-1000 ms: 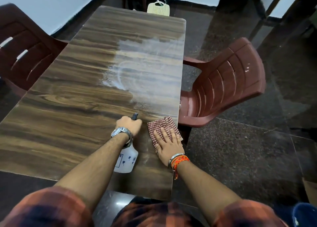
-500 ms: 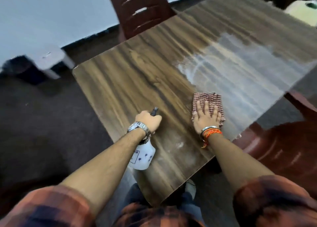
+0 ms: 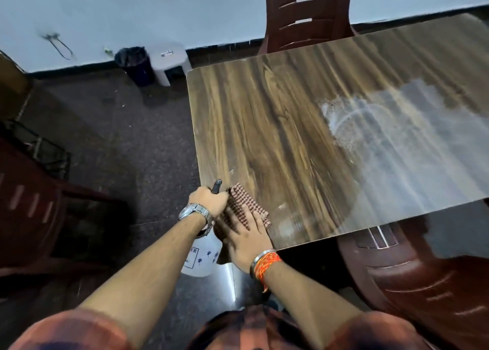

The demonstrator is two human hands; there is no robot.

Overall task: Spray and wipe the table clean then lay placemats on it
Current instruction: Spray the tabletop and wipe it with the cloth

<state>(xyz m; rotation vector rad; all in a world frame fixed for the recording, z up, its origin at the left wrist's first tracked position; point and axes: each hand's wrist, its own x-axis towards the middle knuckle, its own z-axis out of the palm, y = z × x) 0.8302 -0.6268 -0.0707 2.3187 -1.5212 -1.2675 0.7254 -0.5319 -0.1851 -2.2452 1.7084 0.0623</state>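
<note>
Two hands work at the near corner of the surface (image 3: 277, 127). The left hand (image 3: 209, 200) is clenched round the neck of a white spray bottle (image 3: 199, 259), whose body hangs below the wrist just off the surface's near edge, its long axis running roughly toward the camera wearer and its dark nozzle (image 3: 216, 186) pointing away and up over the wood. The right hand (image 3: 246, 237) lies flat and spread, pressing a checked red-and-white cloth (image 3: 244, 204) down on the corner; it grips nothing, only pins the cloth under the palm. The cloth sits bunched, its longer side running diagonally from the left hand's knuckles toward the near edge, and it touches those knuckles. To wipe this corner well, I would judge it best to keep the palm flat and the pressure even, lift the bottle clear so it does not crowd the stroke, and draw the cloth along the grain in overlapping passes out to the rim, so that no damp is pushed off onto the floor. Farther out on the right a pale, hazy wet patch (image 3: 397, 143) with curved streaks lies across the wood, which suggests that part wants another pass. No placemats are in sight. Beyond the far edge stands a brown plastic chair (image 3: 307, 16).
</note>
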